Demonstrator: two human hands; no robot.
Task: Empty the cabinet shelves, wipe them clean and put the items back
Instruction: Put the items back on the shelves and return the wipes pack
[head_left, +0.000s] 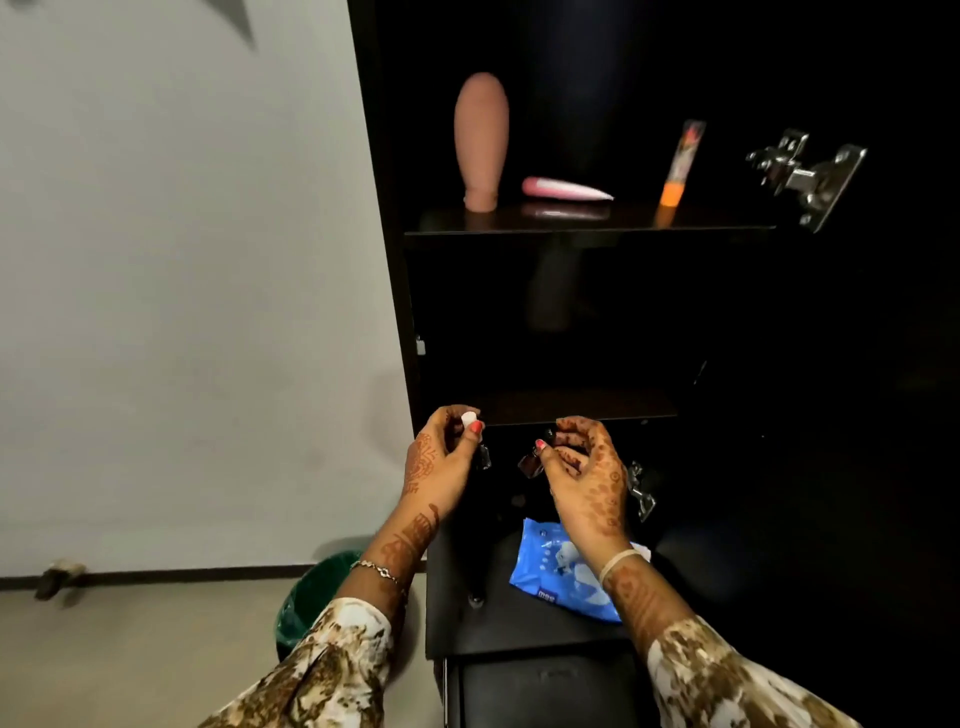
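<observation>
— Starting at the hands?
— Yes. With the left hand (441, 457), pinches a small white-capped bottle (469, 417) between thumb and fingertips; long axis near upright, cap on top, clear base down.
— And on the other side?
— With the right hand (587, 478), fingers curled, grips a small dark bottle (531, 463); tilted, long axis running from lower left to upper right. Hard to tell which end carries the cap.
— Touching each other?
— No, apart, both held in front of the lower shelf (571, 409) of the black cabinet (395, 156).
— Below the hands?
— Lying flat on a black surface (467, 623), a blue wipes packet (558, 571), partly hidden by the right wrist.
— Higher up?
— On the upper shelf (587, 231): at left a tan tube (481, 135) standing on its cap, long axis vertical, broad end up; beside it a pink tube (563, 188) lying down, long axis left to right, thin end pointing right; further right an orange-capped tube (680, 161) standing cap down, leaning slightly right.
— Anything beyond?
— A metal hinge (805, 171) right of that shelf, and a green bin (311, 597) on the floor left of the surface.
</observation>
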